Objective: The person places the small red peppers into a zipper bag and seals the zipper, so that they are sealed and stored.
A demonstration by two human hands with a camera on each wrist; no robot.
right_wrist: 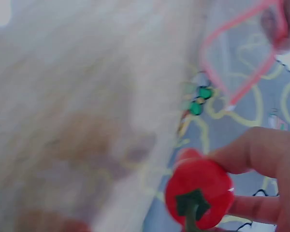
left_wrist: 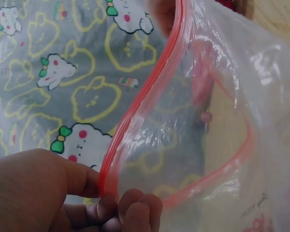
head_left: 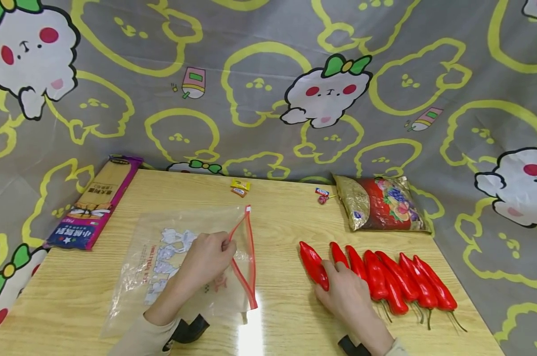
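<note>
over the table (head_left: 275,277), the curled right hand (head_left: 346,292) grips a red pepper (head_left: 312,262).

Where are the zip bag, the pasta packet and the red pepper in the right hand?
Zip bag (head_left: 163,257), head view: on its printed side.
Pasta packet (head_left: 94,203), head view: middle of its front.
Held red pepper (head_left: 313,264), head view: shiny skin beyond the fingertips.

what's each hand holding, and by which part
The left hand pinches the clear plastic zip bag by the red edge of its mouth; the right hand grips a long glossy red pepper by its sides, toward the stem end.
</note>
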